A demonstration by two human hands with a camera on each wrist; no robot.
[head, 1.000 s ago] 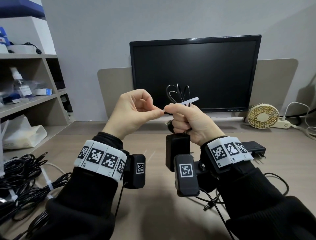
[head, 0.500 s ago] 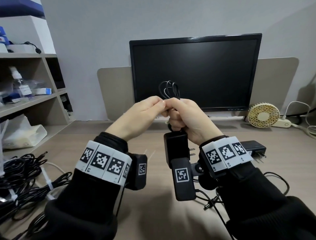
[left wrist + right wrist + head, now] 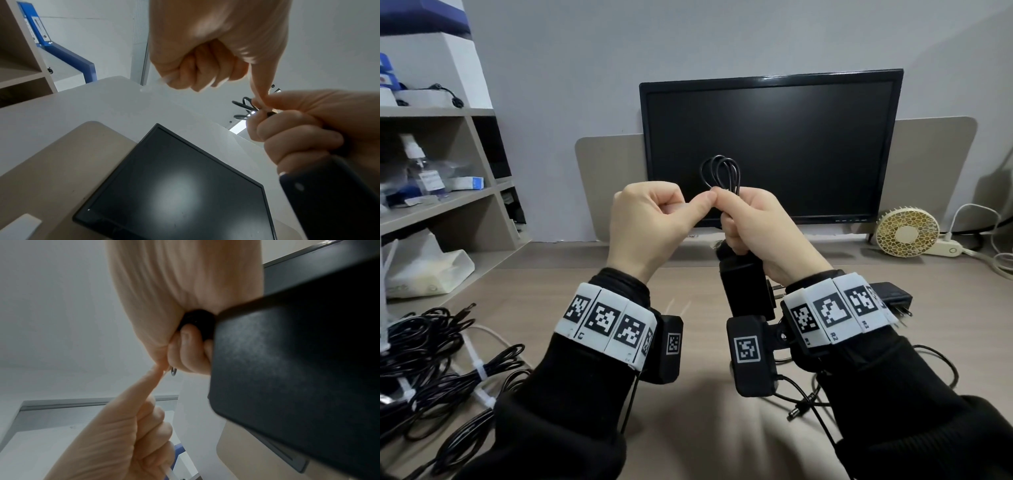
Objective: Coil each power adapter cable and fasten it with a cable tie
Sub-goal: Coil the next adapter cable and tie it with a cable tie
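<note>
Two hands: I see both raised in front of the monitor [image 3: 770,150], above the desk [image 3: 705,428].
Tied bundles [image 3: 448,363]: black, at far left on the desk.
Left hand [image 3: 650,229]: three fingers curled into the palm, thumb tip against my right fist; I cannot tell whether it pinches anything.
Coiled cable [image 3: 720,174]: loops stick up just above my right fist.
Right hand [image 3: 760,233]: clamped round the coil.
Adapter [image 3: 748,291]: hangs below that fist.

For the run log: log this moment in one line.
right hand: grips coiled black cable, black adapter block hanging | left hand: fingertip at coil | cable tie: hidden
</note>
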